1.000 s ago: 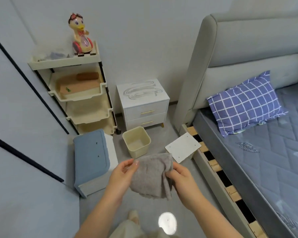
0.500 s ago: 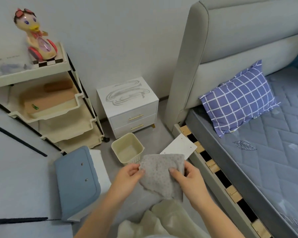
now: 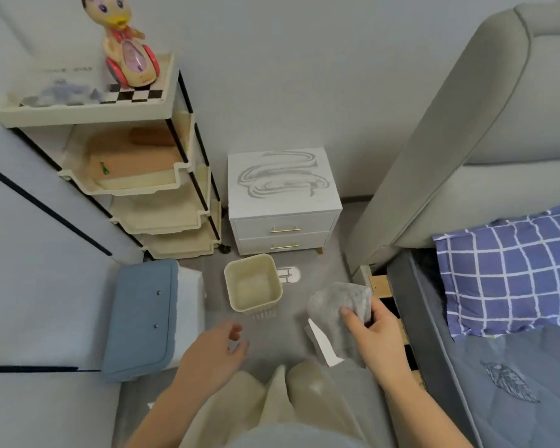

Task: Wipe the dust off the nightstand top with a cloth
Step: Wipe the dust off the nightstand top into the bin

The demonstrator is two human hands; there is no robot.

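Now: cloth (image 3: 337, 313) bunched in R hand (image 3: 374, 334), fingers clamped on it; L hand (image 3: 215, 352) empty, fingers apart.

White panel (image 3: 324, 345) half hidden behind the cloth (image 3: 340, 313); pillow (image 3: 511, 270) cut off at right edge.

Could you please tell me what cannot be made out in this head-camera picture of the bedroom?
- Inside the nightstand drawers: shut fronts hide it.
- Items beside the duck toy on the trolley's top tray: too blurred to name.
- White board on the floor: mostly behind the grey cloth in the right hand.
- Left hand palm: turned away.
- Pillow: cut by the right edge.
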